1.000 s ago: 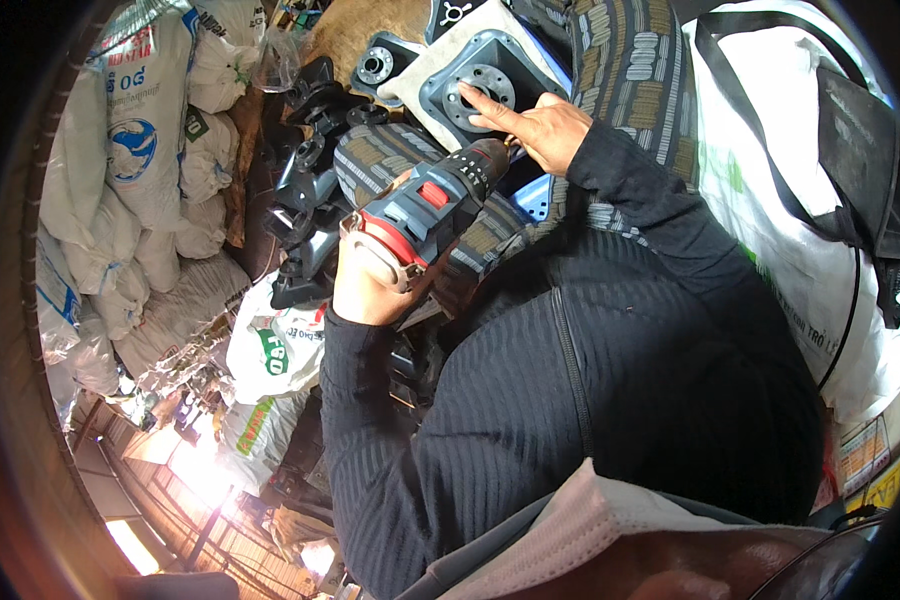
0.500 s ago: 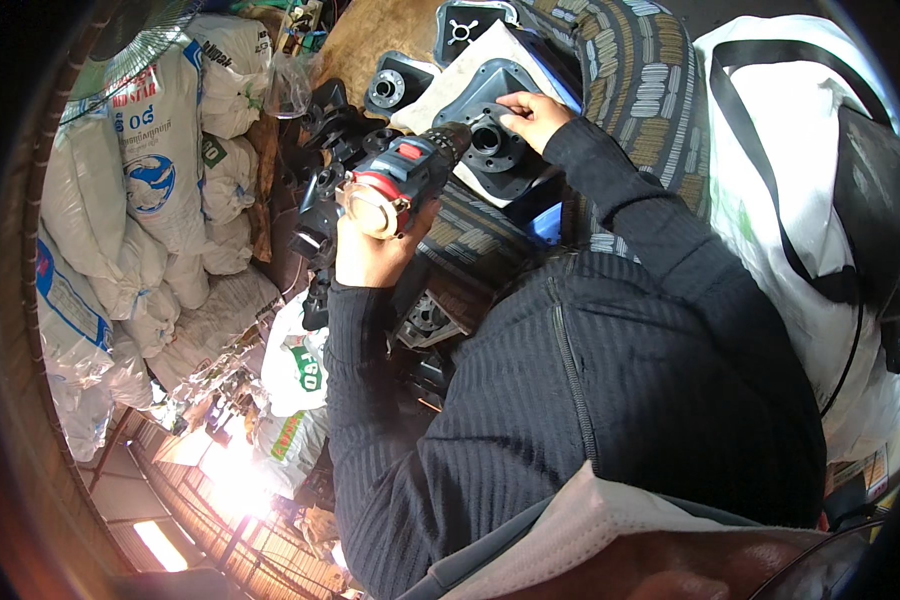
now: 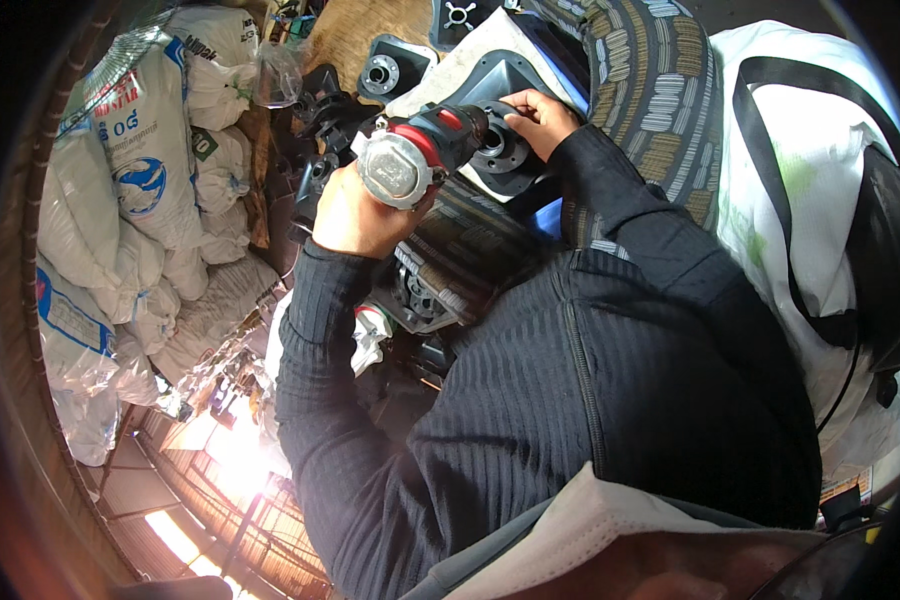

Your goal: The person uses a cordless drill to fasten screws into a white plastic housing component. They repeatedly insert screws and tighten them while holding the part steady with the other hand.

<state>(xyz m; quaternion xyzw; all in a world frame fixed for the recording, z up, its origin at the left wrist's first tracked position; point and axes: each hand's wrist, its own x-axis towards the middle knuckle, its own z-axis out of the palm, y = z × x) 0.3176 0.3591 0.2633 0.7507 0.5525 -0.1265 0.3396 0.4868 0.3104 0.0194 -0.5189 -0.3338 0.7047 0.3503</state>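
Note:
My left hand (image 3: 358, 214) is wrapped round the grip of a cordless drill (image 3: 402, 158) with a grey and red body. The drill's nose reaches the round collar of a dark grey flanged plastic part (image 3: 511, 76), and the drill hides whatever bit it carries. My right hand (image 3: 546, 124) pinches at the collar's far right rim; whether a small piece lies between the fingertips cannot be made out. Under the flanged part lies a white board (image 3: 420, 98), which rests over a patterned grey cushion (image 3: 650, 110).
Similar flanged parts (image 3: 388, 72) stand on a brown board (image 3: 355, 28) at the back. Black parts (image 3: 320, 105) are heaped left of the drill. Stuffed white sacks (image 3: 145, 150) are piled far left. A large white bag (image 3: 795, 190) with black straps stands at my right.
The drill has tipped more upright, its round back end now turned toward me. My left forearm has swung out to the left. My right hand stays at the collar, its fingertips slightly shifted.

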